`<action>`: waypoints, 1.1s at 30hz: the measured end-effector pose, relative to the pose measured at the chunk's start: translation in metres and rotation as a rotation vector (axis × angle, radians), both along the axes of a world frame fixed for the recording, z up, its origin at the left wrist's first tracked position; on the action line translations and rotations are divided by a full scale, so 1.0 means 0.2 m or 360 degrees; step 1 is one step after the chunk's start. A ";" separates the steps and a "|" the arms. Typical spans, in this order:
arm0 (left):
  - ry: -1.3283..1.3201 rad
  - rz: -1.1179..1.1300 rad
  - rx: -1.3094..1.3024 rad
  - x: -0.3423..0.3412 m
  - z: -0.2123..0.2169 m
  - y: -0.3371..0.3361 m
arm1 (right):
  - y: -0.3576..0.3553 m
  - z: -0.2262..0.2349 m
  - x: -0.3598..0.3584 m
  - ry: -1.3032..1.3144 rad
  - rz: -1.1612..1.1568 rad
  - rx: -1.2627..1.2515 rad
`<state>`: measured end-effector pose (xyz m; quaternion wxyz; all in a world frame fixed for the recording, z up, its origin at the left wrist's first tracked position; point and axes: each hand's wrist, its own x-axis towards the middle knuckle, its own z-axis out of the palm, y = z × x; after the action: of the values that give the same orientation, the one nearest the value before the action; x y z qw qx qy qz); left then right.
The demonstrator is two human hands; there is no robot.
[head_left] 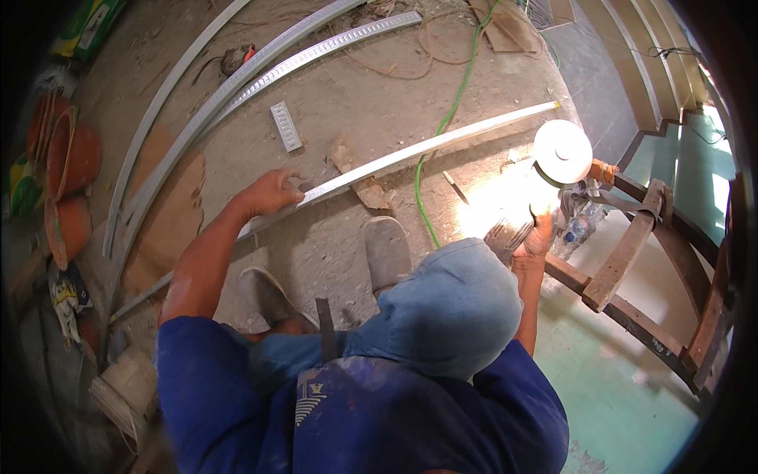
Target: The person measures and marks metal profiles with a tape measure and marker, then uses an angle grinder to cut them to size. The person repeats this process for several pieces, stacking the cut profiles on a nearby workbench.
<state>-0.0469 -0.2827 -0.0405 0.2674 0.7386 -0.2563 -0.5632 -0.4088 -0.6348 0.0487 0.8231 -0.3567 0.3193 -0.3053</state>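
While the left hand, fingers curled, met the long white strip spanning the dusty floor, grip unclear, the right hand was beside the lit lamp, its fingers' hold lost in glare

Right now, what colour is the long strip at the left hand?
The strip is silvery white, seen best in the head view.

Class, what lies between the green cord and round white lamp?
A thin stick and part of the long pale strip, in the head view, with glare beyond.
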 end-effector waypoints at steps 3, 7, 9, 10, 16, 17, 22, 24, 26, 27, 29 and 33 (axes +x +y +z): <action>0.0015 0.0029 -0.0036 -0.01 -0.03 0.02 | 0.01 -0.02 -0.02 -0.0037 0.0063 -0.0018; -0.0536 -0.0343 -0.0240 -0.07 -0.01 0.10 | 0.03 0.00 -0.04 -0.0077 0.0153 0.0008; -0.0757 -0.0570 -0.0167 -0.08 0.01 0.13 | 0.03 -0.01 -0.04 -0.0064 0.0110 0.0005; -0.0720 -0.0616 -0.0034 -0.08 0.03 0.13 | 0.03 -0.01 -0.04 -0.0056 0.0088 0.0005; -0.0062 -0.0175 0.0127 0.05 -0.05 0.13 | 0.05 0.01 -0.03 0.0030 0.0086 -0.0012; -0.0074 -0.0243 0.0130 0.06 -0.02 0.10 | 0.07 0.02 -0.02 0.0060 0.0047 -0.0032; -0.0348 -0.0129 0.0133 0.20 0.12 0.10 | 0.04 0.01 -0.03 0.0131 0.0070 -0.0093; -0.0295 0.0037 0.0204 0.34 0.24 0.16 | 0.03 0.01 -0.04 0.0139 0.0105 -0.0086; -0.0422 0.0091 0.0219 0.45 0.34 0.29 | 0.00 -0.01 -0.06 0.0174 0.0059 -0.0069; -0.0514 0.0087 0.0261 0.49 0.37 0.36 | -0.01 -0.03 -0.05 0.0181 0.0055 -0.0042; -0.0704 0.0076 0.0371 0.53 0.44 0.53 | 0.00 -0.03 -0.04 0.0207 0.0071 0.0025; -0.0752 0.0066 0.0712 0.43 0.54 0.94 | 0.05 -0.03 0.01 0.0263 0.0158 0.0165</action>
<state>0.0386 -0.0948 0.0669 0.0429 0.8944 -0.1660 -0.4131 -0.4059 -0.6246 0.0425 0.8254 -0.3530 0.3834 -0.2169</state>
